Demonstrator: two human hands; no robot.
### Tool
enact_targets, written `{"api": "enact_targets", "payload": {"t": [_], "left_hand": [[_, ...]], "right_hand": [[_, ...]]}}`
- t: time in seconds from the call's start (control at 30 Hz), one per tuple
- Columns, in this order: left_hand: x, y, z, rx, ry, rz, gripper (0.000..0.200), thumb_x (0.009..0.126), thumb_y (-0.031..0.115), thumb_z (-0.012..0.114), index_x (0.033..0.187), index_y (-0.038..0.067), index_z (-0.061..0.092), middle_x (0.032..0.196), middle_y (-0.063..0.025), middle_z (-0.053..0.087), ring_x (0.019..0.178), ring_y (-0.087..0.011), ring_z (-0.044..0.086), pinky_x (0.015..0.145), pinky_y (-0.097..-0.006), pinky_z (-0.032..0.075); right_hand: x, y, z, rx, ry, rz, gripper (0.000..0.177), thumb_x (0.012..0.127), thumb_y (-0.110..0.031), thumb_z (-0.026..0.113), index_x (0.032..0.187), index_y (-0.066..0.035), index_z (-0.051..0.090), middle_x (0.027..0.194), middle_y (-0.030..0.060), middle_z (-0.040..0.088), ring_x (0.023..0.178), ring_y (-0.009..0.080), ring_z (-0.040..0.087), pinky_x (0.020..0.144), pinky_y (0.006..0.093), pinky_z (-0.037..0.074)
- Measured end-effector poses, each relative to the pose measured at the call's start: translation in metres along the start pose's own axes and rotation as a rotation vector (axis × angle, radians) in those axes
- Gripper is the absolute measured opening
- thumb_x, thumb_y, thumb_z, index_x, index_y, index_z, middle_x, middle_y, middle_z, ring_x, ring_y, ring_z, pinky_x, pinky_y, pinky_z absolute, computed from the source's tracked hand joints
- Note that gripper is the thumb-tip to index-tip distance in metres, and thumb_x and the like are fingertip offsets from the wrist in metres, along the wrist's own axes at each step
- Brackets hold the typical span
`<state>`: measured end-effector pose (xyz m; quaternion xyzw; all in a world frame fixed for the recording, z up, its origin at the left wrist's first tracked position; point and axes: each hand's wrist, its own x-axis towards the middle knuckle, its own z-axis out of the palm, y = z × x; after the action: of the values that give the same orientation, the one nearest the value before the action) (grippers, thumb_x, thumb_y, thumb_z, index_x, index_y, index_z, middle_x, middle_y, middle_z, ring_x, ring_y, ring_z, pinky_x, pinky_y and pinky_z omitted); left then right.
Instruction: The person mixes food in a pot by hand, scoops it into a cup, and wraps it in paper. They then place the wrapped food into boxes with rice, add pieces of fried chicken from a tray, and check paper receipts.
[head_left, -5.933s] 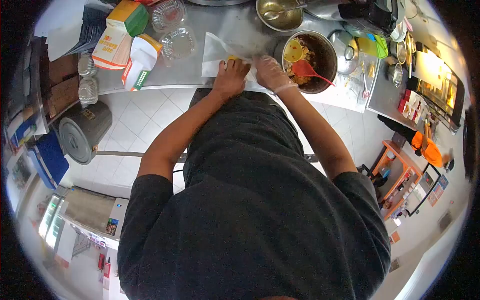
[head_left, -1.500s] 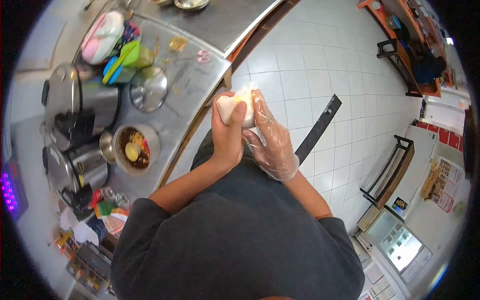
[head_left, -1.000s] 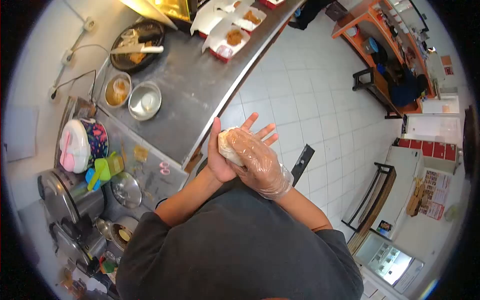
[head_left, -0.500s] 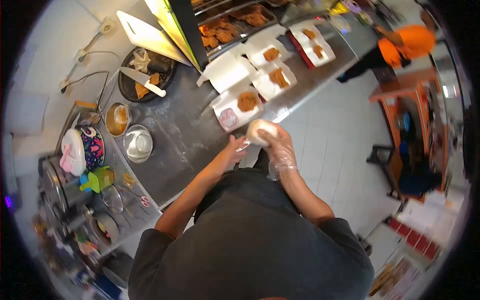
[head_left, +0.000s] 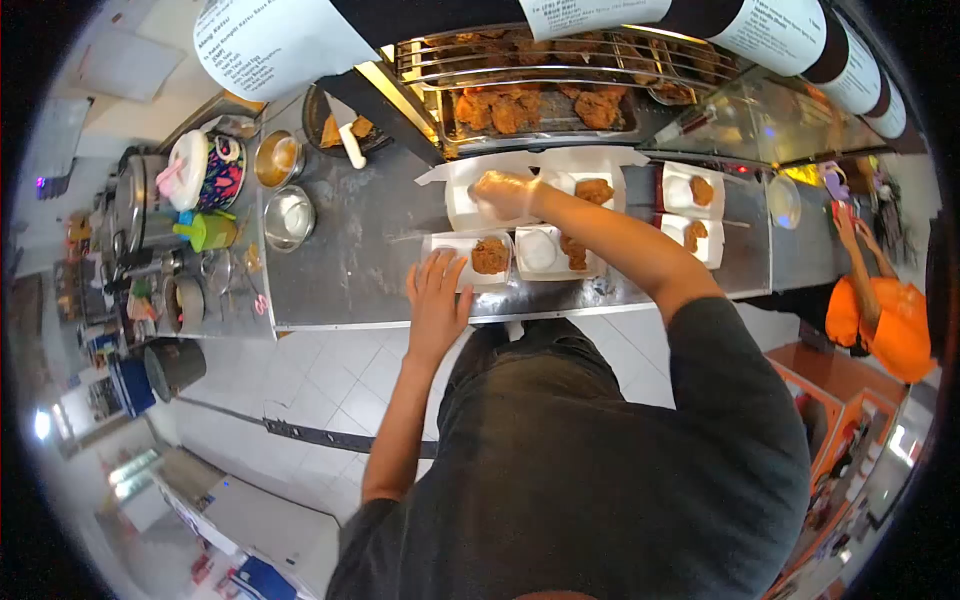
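My left hand [head_left: 438, 290] lies with fingers spread at the front left of an open white takeaway box [head_left: 500, 281]. A piece of fried chicken [head_left: 490, 256] sits in that box; my fingers partly cover its left side. Above the box's raised lid [head_left: 460, 180], my right hand [head_left: 503, 194] has its fingers curled, in a clear plastic glove. What it holds, if anything, is hidden. Beside it, another box holds a white rice mound [head_left: 538, 250] and fried chicken [head_left: 573, 252]. Behind, a third box contains fried chicken [head_left: 594, 191], partly screened by my right forearm.
Two more boxes with rice and chicken [head_left: 702, 190] stand to the right. A heated cabinet holds fried chicken [head_left: 500, 109] on trays. Metal bowls [head_left: 290, 218], a knife handle [head_left: 352, 146] and a patterned pot [head_left: 215, 170] are leftward. A person in orange [head_left: 880, 320] stands far right.
The view has turned to face the counter. My right hand, which held a round white rice mound, has moved over the lid. My left hand has reached the near-left box.
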<state>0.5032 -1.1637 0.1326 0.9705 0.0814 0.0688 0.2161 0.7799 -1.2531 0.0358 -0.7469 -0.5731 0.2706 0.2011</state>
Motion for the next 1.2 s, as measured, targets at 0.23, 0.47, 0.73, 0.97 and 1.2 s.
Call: {"api": "enact_targets", "payload": {"t": [0.23, 0.47, 0.73, 0.97, 1.2], "left_hand": [[-0.092, 0.037, -0.005, -0.09, 0.094, -0.401, 0.045, 0.097, 0.016, 0.068, 0.139, 0.004, 0.058, 0.141, -0.0173, 0.06, 0.14, -0.0374, 0.048, 0.118, -0.0547, 0.029], [-0.144, 0.053, 0.02, -0.154, 0.156, -0.593, 0.044, 0.096, 0.014, 0.069, 0.139, 0.005, 0.059, 0.138, -0.0197, 0.062, 0.13, -0.0371, 0.054, 0.114, -0.0477, 0.036], [-0.069, 0.04, 0.001, -0.222, 0.178, -0.371, 0.046, 0.097, 0.017, 0.07, 0.139, 0.005, 0.059, 0.134, -0.0188, 0.064, 0.126, -0.0376, 0.056, 0.112, -0.0486, 0.038], [0.047, 0.024, -0.098, -0.252, 0.401, -0.025, 0.04, 0.097, 0.011, 0.069, 0.135, 0.004, 0.06, 0.128, -0.0175, 0.066, 0.123, -0.0334, 0.06, 0.109, -0.0442, 0.043], [0.161, 0.034, -0.231, -0.918, 0.704, 0.202, 0.031, 0.103, 0.008, 0.064, 0.124, 0.003, 0.042, 0.123, -0.0159, 0.062, 0.107, -0.0187, 0.064, 0.094, -0.0327, 0.051]], "right_hand": [[0.082, 0.032, 0.017, -0.101, -0.681, 0.086, 0.058, 0.066, -0.013, 0.077, 0.124, -0.011, 0.071, 0.106, 0.0176, 0.076, 0.098, 0.0352, 0.073, 0.083, 0.0457, 0.058], [0.054, 0.053, 0.048, -0.228, -0.227, -0.118, 0.03, 0.089, -0.018, 0.062, 0.116, -0.006, 0.068, 0.118, 0.0194, 0.071, 0.111, 0.037, 0.069, 0.09, 0.0491, 0.056], [0.012, 0.011, 0.018, -0.595, -0.321, -0.188, 0.034, 0.102, -0.02, 0.051, 0.13, -0.015, 0.068, 0.143, 0.0089, 0.059, 0.132, 0.0319, 0.057, 0.108, 0.0455, 0.05], [0.006, 0.016, 0.014, -0.209, 0.068, -0.197, 0.048, 0.098, -0.017, 0.055, 0.146, -0.01, 0.057, 0.15, 0.0184, 0.056, 0.135, 0.0379, 0.056, 0.115, 0.0467, 0.044], [-0.128, -0.088, -0.077, 0.151, 0.494, 0.088, 0.04, 0.101, -0.014, 0.06, 0.139, -0.001, 0.06, 0.132, 0.0225, 0.068, 0.123, 0.035, 0.066, 0.109, 0.0438, 0.05]]}}
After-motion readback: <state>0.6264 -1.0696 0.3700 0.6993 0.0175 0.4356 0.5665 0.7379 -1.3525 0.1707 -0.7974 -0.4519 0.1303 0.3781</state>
